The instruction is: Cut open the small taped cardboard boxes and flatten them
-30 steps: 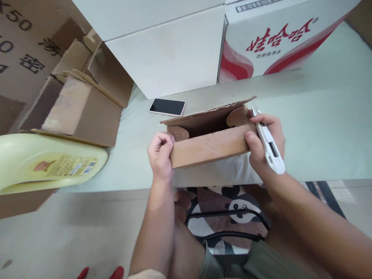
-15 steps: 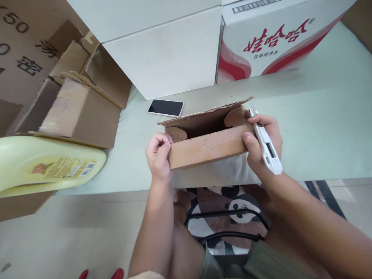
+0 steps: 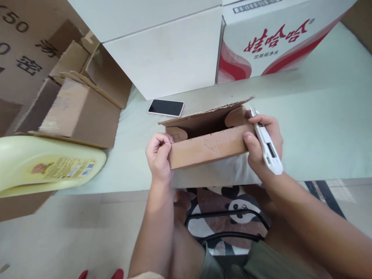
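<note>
A small brown cardboard box is held between my hands near the front edge of the table, its top open and its back flap raised. My left hand is closed on the box's left end, thumb at the front corner. With thumb and fingers, my right hand grips the right end. That same hand also keeps a white utility knife against the fingers, tip pointing up and away from me. The inside of the box is dark, so its contents cannot be made out.
Behind the box a phone lies on the pale green tabletop. A white carton and a red-and-white carton stand at the back. To the left are opened cardboard boxes and a yellow bottle.
</note>
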The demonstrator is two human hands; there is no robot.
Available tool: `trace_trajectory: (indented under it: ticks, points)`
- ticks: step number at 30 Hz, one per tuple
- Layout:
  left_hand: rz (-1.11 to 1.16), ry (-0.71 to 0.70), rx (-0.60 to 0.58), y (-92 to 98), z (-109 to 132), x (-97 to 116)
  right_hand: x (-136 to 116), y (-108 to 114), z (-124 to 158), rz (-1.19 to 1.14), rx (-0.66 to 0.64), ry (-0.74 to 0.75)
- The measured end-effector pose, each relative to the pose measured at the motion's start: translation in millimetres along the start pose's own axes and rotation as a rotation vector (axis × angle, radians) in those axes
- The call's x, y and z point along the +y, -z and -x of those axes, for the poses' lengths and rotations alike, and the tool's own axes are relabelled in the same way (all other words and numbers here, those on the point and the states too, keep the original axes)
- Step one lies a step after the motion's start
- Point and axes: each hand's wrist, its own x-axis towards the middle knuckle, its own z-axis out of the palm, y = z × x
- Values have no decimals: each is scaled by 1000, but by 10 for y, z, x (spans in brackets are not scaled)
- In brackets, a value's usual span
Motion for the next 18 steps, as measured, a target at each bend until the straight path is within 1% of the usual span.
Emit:
trace_trajectory:
  ticks: [9, 18]
  points:
    - [0, 26, 11, 1, -9, 3, -9, 4, 3, -18, -4, -10]
    - [17, 14, 11, -13, -9, 11, 17, 2, 10, -30, -8, 2]
